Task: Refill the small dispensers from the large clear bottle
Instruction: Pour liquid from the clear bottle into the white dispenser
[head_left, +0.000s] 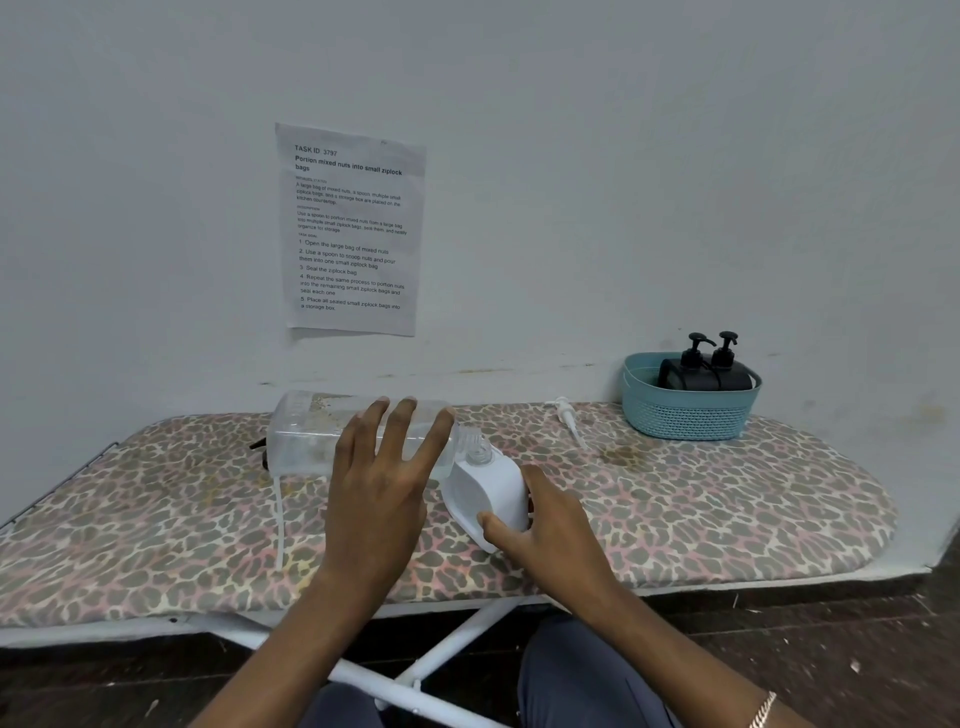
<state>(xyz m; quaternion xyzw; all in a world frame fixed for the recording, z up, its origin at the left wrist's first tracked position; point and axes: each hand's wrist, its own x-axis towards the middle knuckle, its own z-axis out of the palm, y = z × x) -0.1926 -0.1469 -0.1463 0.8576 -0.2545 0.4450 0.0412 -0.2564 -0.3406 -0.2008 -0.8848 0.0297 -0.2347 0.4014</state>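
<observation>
The large clear bottle lies on its side over the leopard-print board, its mouth at the open neck of a small white dispenser. My left hand lies flat against the bottle's near side with fingers straight and spread. Whether the bottle rests on the board or is lifted I cannot tell. My right hand grips the white dispenser, which is tilted toward the bottle, with the thumb on its front and the fingers behind. A little clear liquid shows in the bottle.
A teal basket at the back right holds two black pump dispensers. A white pump head lies on the board beside it. A black pump and a white tube lie by the bottle's base. A printed sheet hangs on the wall.
</observation>
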